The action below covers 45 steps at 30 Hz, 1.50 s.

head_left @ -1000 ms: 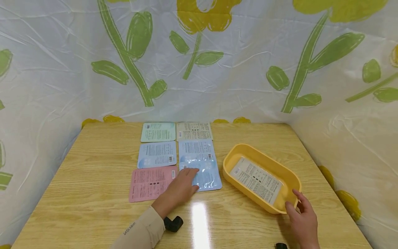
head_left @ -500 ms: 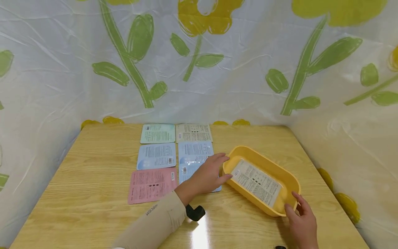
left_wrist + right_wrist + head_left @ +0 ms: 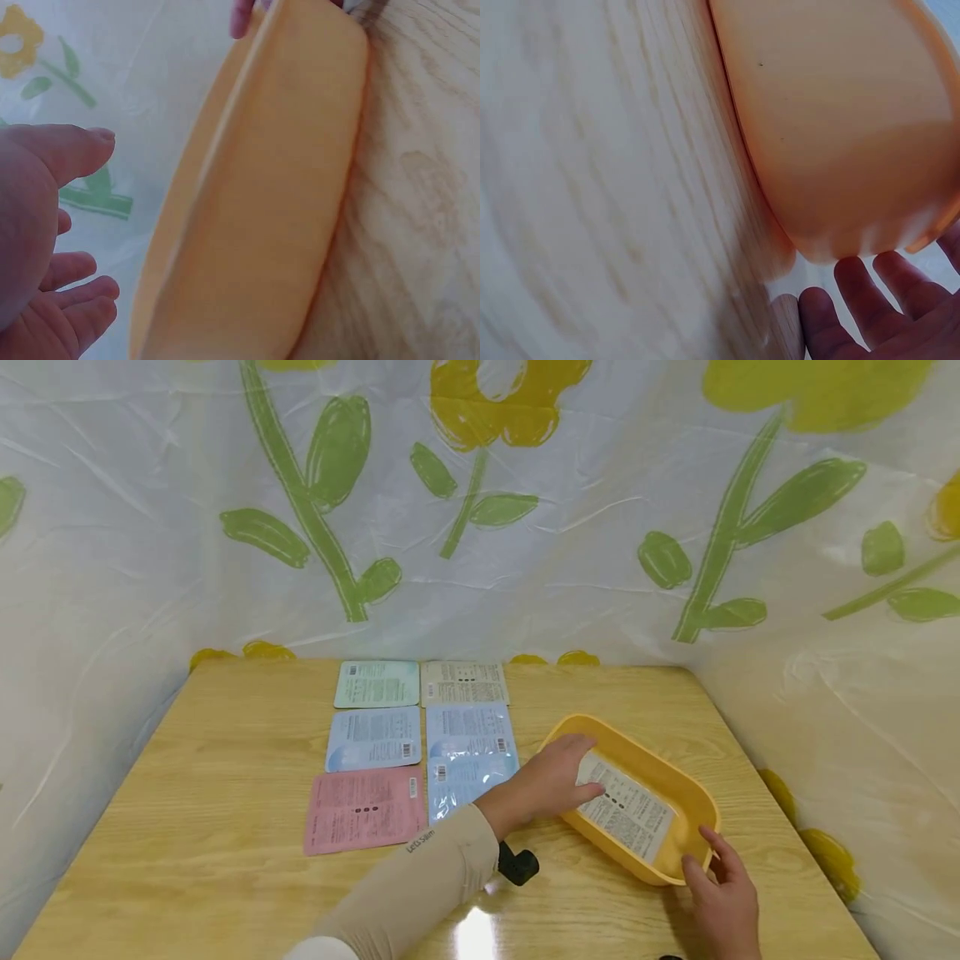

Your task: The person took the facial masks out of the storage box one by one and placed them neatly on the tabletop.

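Observation:
A yellow plastic basin [image 3: 678, 777] sits at an angle on the right of the table, a beige printed sachet [image 3: 633, 814] lying flat inside it. My right hand [image 3: 726, 893] grips the basin's near right corner. In the right wrist view, several fingertips [image 3: 855, 271] meet its outer wall. Over the basin's left end is my left hand [image 3: 546, 781], thumb and fingers spread with nothing between them. The left wrist view shows that thumb [image 3: 79, 150] above the rim, apart from the fingers.
Left of the basin lie a green sachet [image 3: 377, 683], another beige sachet [image 3: 465, 683], a blue sachet [image 3: 373, 737], two overlapping blue sachets [image 3: 468, 727] and a pink sachet [image 3: 365, 810]. A flower-printed sheet [image 3: 555, 568] hangs behind the wooden table [image 3: 202, 810].
My left hand has left the lower right blue sachet and moved right to over the basin, carrying nothing visible. My right hand stays on the basin's corner. The sachets have not moved.

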Tool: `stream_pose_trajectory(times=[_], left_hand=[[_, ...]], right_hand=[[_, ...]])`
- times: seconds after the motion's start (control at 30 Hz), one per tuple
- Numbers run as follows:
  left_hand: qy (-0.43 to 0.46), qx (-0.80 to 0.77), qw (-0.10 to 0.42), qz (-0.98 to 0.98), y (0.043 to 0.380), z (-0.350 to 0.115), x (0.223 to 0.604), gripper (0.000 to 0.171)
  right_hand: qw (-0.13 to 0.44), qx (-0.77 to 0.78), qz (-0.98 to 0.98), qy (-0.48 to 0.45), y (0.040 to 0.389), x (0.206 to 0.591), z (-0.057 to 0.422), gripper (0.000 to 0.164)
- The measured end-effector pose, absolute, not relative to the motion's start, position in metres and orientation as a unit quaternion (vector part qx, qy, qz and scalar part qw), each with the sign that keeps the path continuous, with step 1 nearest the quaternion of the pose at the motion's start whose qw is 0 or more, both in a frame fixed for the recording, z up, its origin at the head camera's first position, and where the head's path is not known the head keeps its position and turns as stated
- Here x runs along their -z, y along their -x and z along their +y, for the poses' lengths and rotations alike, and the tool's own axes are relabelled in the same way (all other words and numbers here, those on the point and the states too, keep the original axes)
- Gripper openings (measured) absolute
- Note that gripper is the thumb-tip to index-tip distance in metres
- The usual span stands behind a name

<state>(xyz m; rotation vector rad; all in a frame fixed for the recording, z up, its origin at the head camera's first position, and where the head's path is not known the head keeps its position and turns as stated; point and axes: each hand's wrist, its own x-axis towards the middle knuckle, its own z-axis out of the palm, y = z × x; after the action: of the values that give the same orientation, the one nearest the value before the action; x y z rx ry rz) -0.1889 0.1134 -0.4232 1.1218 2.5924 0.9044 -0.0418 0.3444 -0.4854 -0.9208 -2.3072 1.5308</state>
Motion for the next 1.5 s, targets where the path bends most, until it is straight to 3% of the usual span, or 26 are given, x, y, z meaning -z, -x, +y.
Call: stream_pose_trajectory(times=[0.5, 0.8, 1.1, 1.5], left_hand=[[-0.292, -0.186, 0.077, 0.935, 0.18, 0.15, 0.443, 0.055], [-0.237, -0.129, 0.127, 0.954, 0.182, 0.158, 0.44, 0.058], [-0.227, -0.131, 0.171, 0.95, 0.185, 0.158, 0.433, 0.042], [-0.225, -0.089, 0.184, 0.953, 0.184, 0.161, 0.432, 0.034]], right_hand=[[0.122, -0.515, -0.791, 0.307, 0.041, 0.484, 0.343, 0.053], [0.129, -0.504, -0.804, 0.288, 0.04, 0.481, 0.342, 0.053], [0.139, -0.497, -0.806, 0.29, 0.04, 0.485, 0.342, 0.051], [0.128, -0.495, -0.807, 0.296, 0.039, 0.484, 0.342, 0.051]])
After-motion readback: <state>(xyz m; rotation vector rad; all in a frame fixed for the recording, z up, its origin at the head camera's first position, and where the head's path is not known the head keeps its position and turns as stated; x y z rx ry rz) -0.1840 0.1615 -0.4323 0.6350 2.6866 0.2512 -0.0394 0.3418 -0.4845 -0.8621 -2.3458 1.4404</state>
